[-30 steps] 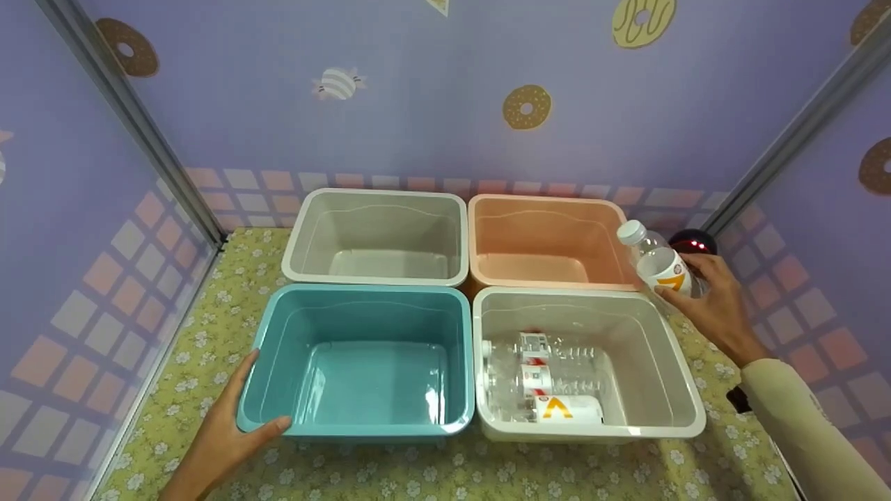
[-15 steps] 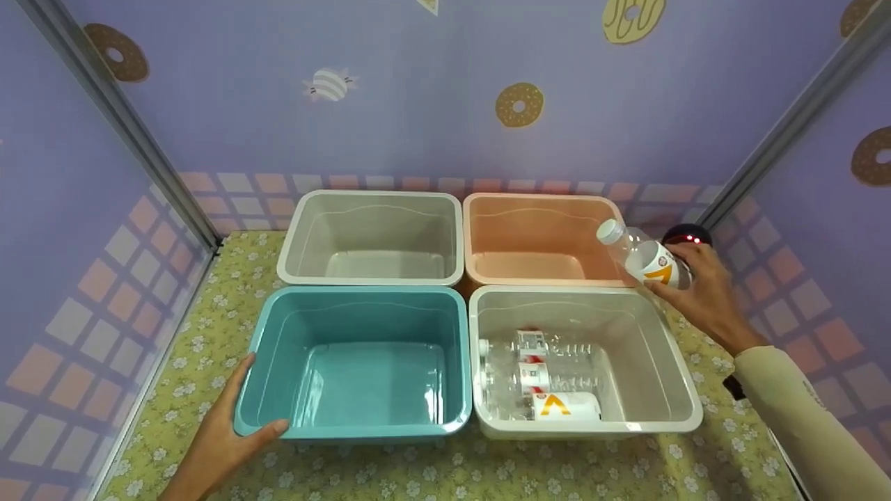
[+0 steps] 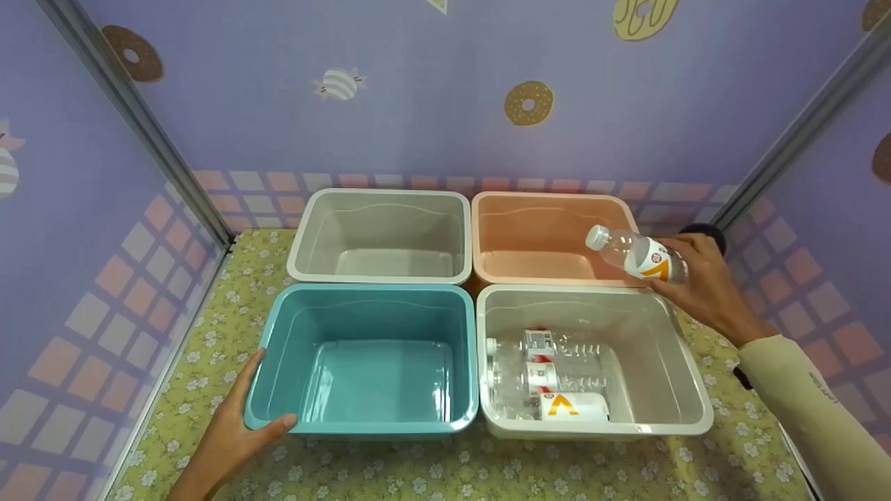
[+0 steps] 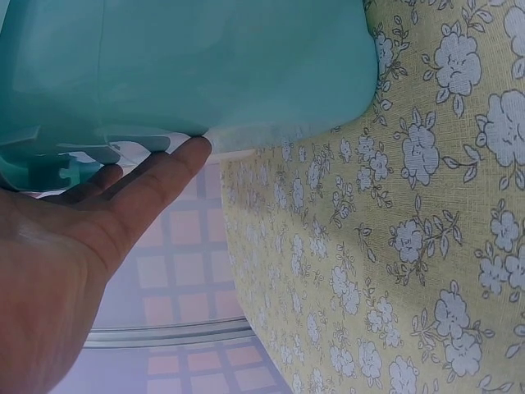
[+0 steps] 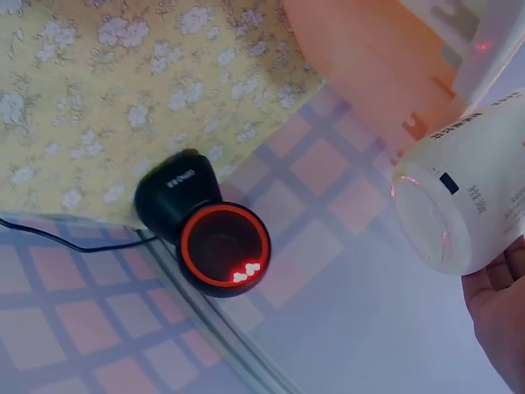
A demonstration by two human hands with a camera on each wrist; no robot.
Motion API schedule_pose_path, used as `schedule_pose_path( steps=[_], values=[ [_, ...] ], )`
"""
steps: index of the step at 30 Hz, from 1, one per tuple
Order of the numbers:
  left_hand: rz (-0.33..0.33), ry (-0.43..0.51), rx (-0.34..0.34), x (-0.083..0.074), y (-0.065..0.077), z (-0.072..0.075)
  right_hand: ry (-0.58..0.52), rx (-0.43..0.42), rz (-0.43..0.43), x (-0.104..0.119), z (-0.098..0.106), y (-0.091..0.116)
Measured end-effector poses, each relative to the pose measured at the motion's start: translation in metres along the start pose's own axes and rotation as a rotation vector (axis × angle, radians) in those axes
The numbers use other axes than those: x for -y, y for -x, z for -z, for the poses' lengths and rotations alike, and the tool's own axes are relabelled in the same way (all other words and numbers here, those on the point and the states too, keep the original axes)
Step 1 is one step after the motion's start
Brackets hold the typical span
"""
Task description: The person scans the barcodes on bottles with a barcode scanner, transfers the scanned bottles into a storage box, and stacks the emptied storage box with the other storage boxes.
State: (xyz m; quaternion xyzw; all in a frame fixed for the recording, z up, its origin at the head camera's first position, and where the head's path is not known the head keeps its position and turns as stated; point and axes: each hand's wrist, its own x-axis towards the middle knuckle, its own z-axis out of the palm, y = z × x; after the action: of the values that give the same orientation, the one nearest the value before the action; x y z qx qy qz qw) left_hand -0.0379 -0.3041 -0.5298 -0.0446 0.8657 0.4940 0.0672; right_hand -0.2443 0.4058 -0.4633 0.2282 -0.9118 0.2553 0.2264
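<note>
My right hand [image 3: 703, 282] grips a clear plastic bottle [image 3: 637, 254] with a white cap and a white label with an orange mark. The bottle is tilted, cap toward the left, over the right side of the orange bin [image 3: 529, 266]. Its bottom faces the right wrist view, where the bottle [image 5: 463, 193] shows small print. My left hand [image 3: 233, 428] rests at the near left corner of the teal bin [image 3: 369, 430]. In the left wrist view, its straight fingers [image 4: 160, 185] touch the bin's outer side under the rim.
Several clear bottles lie on their sides in the near right white bin [image 3: 696, 390]. A grey-white bin [image 3: 296, 236] stands at the back left. A black scanner with a red-lit ring [image 5: 223, 246] and a cable stands by the back right corner. Patterned walls surround the flowered tabletop [image 3: 209, 348].
My right hand has brought the bottle leftward over the orange bin, tipping it closer to horizontal. My left hand stays at the teal bin's corner.
</note>
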Motion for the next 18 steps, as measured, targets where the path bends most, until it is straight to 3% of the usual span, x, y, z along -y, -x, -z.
schedule_pose_path(
  steps=[8,18],
  values=[
    [-0.016,0.035,-0.013,0.001,0.002,-0.003,0.044,0.035,0.083,0.004,-0.003,-0.013],
    [-0.040,-0.011,-0.013,-0.001,0.002,0.000,0.126,0.100,0.169,0.010,-0.005,-0.024]
  ],
)
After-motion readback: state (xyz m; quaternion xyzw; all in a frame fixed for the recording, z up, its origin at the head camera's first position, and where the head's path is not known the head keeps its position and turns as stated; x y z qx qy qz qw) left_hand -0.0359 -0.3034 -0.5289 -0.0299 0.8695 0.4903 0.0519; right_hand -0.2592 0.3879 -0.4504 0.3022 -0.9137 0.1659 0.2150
